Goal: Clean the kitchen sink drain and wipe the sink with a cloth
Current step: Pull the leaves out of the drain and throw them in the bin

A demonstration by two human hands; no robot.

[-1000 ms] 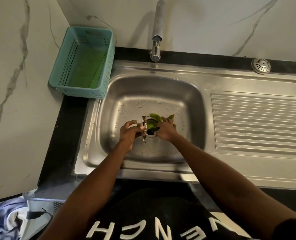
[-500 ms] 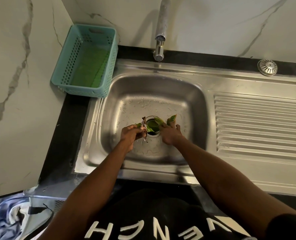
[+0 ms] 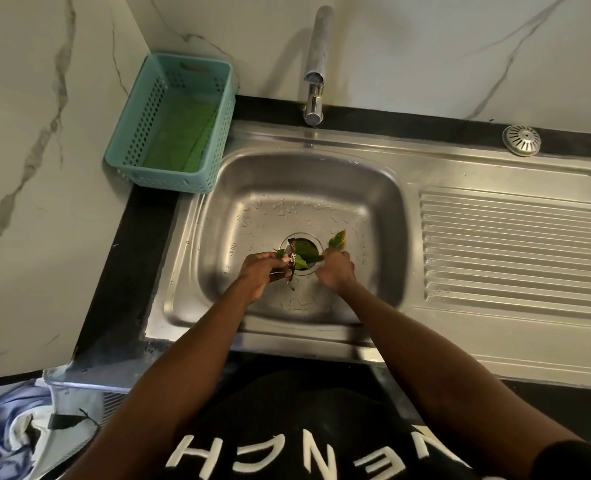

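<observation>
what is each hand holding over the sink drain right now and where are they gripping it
The left hand pinches a brown wrapper and a leaf scrap at their left ends. The right hand grips a yellow-tipped leaf by its lower end.

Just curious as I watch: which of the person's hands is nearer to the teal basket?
The left. The left hand is in the sink basin at the drain's left edge, on the side of the teal basket. The right hand is at the drain's right edge, farther off.
</observation>
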